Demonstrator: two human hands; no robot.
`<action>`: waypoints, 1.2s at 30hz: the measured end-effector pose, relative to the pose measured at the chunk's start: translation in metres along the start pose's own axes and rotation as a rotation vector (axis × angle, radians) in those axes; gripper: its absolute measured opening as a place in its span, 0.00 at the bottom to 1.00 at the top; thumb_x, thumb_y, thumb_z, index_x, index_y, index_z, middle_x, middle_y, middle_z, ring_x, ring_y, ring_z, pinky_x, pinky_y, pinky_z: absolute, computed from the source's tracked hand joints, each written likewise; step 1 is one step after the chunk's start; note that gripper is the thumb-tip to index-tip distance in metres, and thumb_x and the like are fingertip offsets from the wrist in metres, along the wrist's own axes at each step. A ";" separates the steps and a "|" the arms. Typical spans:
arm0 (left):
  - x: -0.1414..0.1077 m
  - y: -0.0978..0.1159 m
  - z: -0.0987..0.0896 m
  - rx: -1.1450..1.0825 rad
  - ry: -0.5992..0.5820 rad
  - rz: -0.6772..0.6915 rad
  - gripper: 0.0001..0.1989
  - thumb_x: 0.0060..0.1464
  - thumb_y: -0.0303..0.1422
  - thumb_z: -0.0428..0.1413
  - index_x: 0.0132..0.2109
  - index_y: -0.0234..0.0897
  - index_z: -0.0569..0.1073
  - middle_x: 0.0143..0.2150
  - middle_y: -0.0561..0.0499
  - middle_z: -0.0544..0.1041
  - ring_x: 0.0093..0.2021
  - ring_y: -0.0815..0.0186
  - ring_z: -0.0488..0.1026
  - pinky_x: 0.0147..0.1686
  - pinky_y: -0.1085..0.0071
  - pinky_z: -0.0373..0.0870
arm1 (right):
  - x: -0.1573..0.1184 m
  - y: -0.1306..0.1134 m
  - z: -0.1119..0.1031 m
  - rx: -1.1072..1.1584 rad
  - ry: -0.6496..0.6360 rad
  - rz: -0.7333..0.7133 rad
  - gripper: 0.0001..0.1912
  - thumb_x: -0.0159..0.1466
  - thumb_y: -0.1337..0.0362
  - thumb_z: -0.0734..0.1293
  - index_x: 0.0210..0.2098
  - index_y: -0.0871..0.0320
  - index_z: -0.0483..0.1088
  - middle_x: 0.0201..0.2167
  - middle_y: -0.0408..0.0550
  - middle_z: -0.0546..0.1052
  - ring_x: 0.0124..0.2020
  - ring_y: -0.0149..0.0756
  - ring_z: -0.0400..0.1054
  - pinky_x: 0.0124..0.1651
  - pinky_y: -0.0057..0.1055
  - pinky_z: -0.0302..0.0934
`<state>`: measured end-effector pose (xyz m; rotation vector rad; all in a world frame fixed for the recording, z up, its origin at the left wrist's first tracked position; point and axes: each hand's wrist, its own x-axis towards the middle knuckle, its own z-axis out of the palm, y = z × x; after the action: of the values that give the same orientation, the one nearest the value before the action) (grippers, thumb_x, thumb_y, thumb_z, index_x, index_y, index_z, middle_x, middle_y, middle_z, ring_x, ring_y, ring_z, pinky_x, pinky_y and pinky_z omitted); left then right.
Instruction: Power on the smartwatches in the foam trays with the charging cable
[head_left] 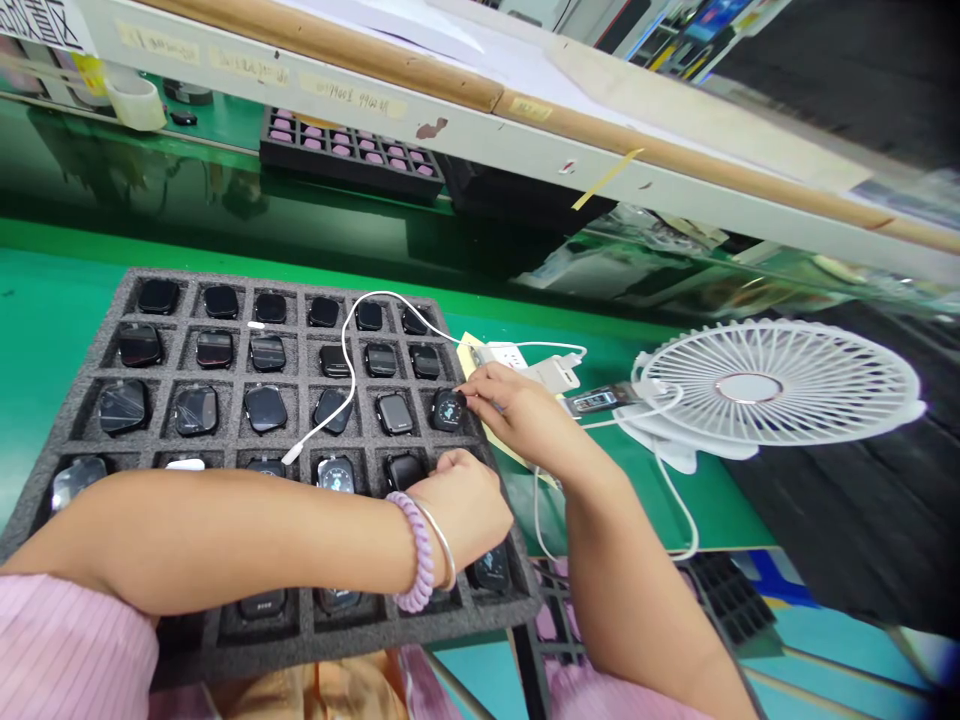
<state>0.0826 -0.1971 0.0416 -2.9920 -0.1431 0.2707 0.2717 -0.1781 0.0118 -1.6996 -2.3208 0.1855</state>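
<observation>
A grey foam tray (292, 392) with square compartments holds many black smartwatch bodies, one to a compartment. My right hand (517, 408) reaches in at the tray's right edge, thumb and fingertips pinched at the side of a smartwatch (448, 409) whose screen is lit. Just nearer to me, my left hand (466, 508) is curled closed over the right-hand compartments, a purple coil band and a silver bangle on its wrist. Its fingertips are mostly hidden, and I cannot make out what they hold. Across the tray lies a white charging cable (346, 345), its plug end (292, 453) resting near the middle.
Right of the tray sit a white power strip (504, 355) with plugs and cables, and a small clear-cased device (596, 400). A white fan (780, 385) stands farther right. Behind, a shelf edge (450, 125) crosses above another tray with pink pieces (345, 150).
</observation>
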 end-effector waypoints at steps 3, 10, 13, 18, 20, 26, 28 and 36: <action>-0.001 -0.001 -0.003 0.003 -0.020 0.012 0.11 0.60 0.28 0.53 0.46 0.32 0.78 0.26 0.47 0.69 0.24 0.65 0.62 0.21 0.72 0.50 | 0.000 -0.001 0.000 -0.011 0.001 0.005 0.12 0.69 0.66 0.59 0.36 0.57 0.74 0.34 0.52 0.73 0.36 0.43 0.70 0.38 0.38 0.68; 0.000 0.000 -0.001 0.018 0.014 -0.007 0.11 0.59 0.28 0.55 0.46 0.31 0.78 0.24 0.50 0.65 0.22 0.65 0.60 0.20 0.73 0.51 | -0.001 -0.002 0.000 -0.004 0.000 0.003 0.12 0.68 0.66 0.58 0.36 0.57 0.73 0.35 0.53 0.73 0.36 0.44 0.70 0.38 0.38 0.68; 0.001 0.001 0.000 0.031 0.001 0.001 0.12 0.59 0.26 0.53 0.48 0.31 0.78 0.24 0.50 0.65 0.22 0.65 0.60 0.20 0.72 0.50 | 0.000 -0.002 0.000 0.000 -0.006 0.006 0.12 0.68 0.66 0.58 0.36 0.57 0.73 0.35 0.53 0.73 0.37 0.44 0.70 0.38 0.38 0.68; -0.001 -0.001 -0.003 0.031 -0.005 -0.006 0.15 0.60 0.23 0.50 0.49 0.31 0.77 0.26 0.48 0.67 0.23 0.66 0.60 0.20 0.72 0.50 | 0.000 -0.001 0.001 0.000 -0.001 0.022 0.12 0.68 0.66 0.58 0.35 0.57 0.73 0.35 0.53 0.73 0.36 0.44 0.70 0.38 0.38 0.67; -0.001 -0.001 -0.004 0.017 -0.007 -0.004 0.15 0.60 0.22 0.50 0.50 0.30 0.77 0.27 0.47 0.69 0.23 0.66 0.62 0.21 0.72 0.50 | 0.000 -0.001 0.002 -0.002 0.004 0.029 0.11 0.68 0.66 0.59 0.35 0.56 0.73 0.35 0.52 0.73 0.36 0.43 0.70 0.37 0.38 0.67; 0.003 0.000 0.003 -0.054 -0.005 0.031 0.13 0.59 0.23 0.51 0.47 0.29 0.77 0.34 0.40 0.75 0.27 0.63 0.67 0.22 0.71 0.52 | -0.001 -0.002 0.001 -0.031 0.005 0.019 0.13 0.68 0.65 0.58 0.36 0.57 0.74 0.35 0.53 0.74 0.37 0.44 0.71 0.38 0.39 0.66; 0.004 0.001 0.006 -0.080 0.002 0.037 0.11 0.58 0.24 0.53 0.45 0.29 0.78 0.35 0.38 0.76 0.27 0.62 0.68 0.22 0.71 0.52 | -0.001 -0.002 0.001 -0.043 0.005 0.019 0.14 0.69 0.65 0.58 0.37 0.58 0.75 0.36 0.54 0.75 0.37 0.45 0.71 0.38 0.40 0.66; 0.001 -0.001 0.005 -0.044 -0.010 0.045 0.11 0.60 0.25 0.50 0.44 0.32 0.77 0.35 0.42 0.73 0.29 0.61 0.69 0.23 0.68 0.53 | 0.000 -0.025 -0.002 -0.237 0.215 0.111 0.13 0.70 0.63 0.60 0.39 0.58 0.77 0.38 0.56 0.75 0.38 0.48 0.71 0.37 0.41 0.63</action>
<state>0.0828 -0.1950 0.0368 -3.0405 -0.0833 0.2908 0.2490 -0.1860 0.0203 -1.8561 -2.1612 -0.2504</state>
